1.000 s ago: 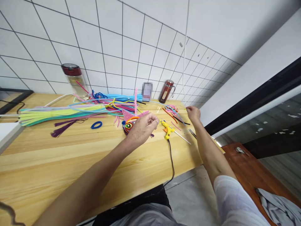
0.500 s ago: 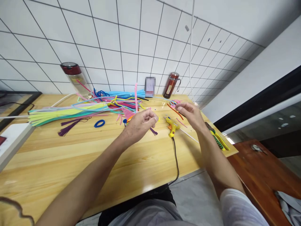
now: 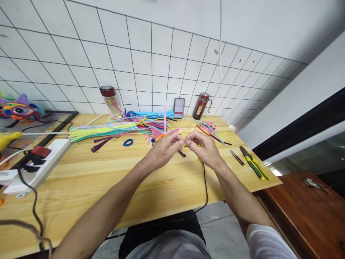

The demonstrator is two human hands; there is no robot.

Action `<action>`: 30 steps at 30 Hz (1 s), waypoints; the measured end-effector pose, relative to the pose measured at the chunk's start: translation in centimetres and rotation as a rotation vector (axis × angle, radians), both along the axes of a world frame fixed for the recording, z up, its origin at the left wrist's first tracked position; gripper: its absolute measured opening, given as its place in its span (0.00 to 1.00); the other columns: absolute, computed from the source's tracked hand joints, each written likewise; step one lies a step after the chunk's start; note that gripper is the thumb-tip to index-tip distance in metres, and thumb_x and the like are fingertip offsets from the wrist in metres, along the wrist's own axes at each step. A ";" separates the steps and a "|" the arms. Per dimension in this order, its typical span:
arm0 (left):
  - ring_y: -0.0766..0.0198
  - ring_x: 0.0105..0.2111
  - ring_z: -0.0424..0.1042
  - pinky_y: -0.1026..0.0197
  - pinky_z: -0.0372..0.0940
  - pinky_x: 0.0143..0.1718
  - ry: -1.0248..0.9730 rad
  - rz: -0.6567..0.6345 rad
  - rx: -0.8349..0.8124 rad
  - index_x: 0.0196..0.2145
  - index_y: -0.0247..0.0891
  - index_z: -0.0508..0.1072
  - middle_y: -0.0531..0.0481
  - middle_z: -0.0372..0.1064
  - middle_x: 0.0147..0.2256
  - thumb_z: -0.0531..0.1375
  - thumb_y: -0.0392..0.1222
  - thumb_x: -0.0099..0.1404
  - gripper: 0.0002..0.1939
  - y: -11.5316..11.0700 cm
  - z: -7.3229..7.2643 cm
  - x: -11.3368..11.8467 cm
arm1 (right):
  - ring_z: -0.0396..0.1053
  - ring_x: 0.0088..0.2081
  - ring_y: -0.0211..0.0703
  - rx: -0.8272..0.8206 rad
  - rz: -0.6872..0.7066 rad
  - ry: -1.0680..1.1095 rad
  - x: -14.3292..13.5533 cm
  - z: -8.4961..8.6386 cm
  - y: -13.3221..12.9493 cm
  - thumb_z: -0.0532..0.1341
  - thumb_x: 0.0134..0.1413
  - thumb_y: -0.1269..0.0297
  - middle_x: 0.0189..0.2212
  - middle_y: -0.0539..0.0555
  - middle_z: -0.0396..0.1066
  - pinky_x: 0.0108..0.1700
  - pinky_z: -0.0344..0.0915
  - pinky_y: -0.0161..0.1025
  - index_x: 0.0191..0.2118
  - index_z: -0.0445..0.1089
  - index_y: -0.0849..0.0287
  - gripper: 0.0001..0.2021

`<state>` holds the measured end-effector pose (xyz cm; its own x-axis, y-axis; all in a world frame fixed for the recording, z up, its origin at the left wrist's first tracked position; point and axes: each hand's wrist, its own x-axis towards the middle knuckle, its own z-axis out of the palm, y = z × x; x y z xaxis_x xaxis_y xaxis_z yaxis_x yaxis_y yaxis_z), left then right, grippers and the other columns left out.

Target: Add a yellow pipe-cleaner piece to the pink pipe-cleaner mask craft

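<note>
My left hand (image 3: 167, 146) is closed in a pinch above the middle of the table. My right hand (image 3: 202, 145) faces it, also pinching, with the fingertips almost meeting. A small yellow bit shows between them; what each hand holds is hidden. Behind my left hand is a fuzzy craft piece with a pink striped triangle (image 3: 156, 132) and orange edging, mostly covered. A purple tassel (image 3: 182, 154) pokes out below my left fingers. Under my right hand the yellow glue gun is nearly all hidden, its black cord (image 3: 205, 183) running off the front edge.
Bundles of coloured pipe cleaners (image 3: 107, 130) lie at the back left, by a blue ring (image 3: 128, 142). Two bottles, a glass one (image 3: 111, 102) and a red one (image 3: 201, 106), stand along the wall. Snips (image 3: 237, 157) and pliers (image 3: 254, 163) lie right; a power strip (image 3: 44, 165) left.
My right hand has moved in from the right to meet my left hand and now covers the glue gun. The view has shifted left, bringing the power strip and a colourful craft figure into sight.
</note>
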<state>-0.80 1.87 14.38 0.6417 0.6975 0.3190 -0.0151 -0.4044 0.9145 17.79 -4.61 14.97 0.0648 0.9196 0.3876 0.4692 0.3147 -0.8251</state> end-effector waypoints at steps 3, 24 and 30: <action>0.68 0.24 0.66 0.63 0.66 0.31 -0.086 -0.018 -0.119 0.34 0.40 0.73 0.52 0.74 0.30 0.62 0.51 0.68 0.12 -0.6 -0.6 -0.7 | 0.68 0.27 0.40 -0.026 0.013 0.161 -1.1 -1.0 0.1 0.67 0.60 0.55 0.24 0.48 0.71 0.30 0.66 0.37 0.32 0.72 0.53 0.10; 0.60 0.39 0.77 0.58 0.71 0.44 -0.266 0.373 0.037 0.36 0.41 0.82 0.47 0.80 0.37 0.67 0.46 0.68 0.07 -1.4 -7.6 -1.4 | 0.76 0.37 0.46 -0.207 0.116 0.600 -4.9 -6.7 1.2 0.70 0.55 0.49 0.40 0.54 0.78 0.45 0.78 0.46 0.31 0.69 0.54 0.15; 0.59 0.41 0.77 0.56 0.71 0.48 -0.133 0.429 0.222 0.37 0.43 0.81 0.46 0.81 0.39 0.64 0.41 0.71 0.06 -1.7 -7.9 -1.6 | 0.76 0.37 0.46 -0.232 0.071 0.619 -4.9 -7.8 1.1 0.70 0.54 0.50 0.39 0.54 0.79 0.45 0.79 0.47 0.31 0.70 0.53 0.14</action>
<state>-2.35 0.13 6.49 0.2556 0.7953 0.5497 0.0842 -0.5847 0.8069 12.86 -3.56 7.17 0.1475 0.9850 0.0894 -0.1289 0.1088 -0.9857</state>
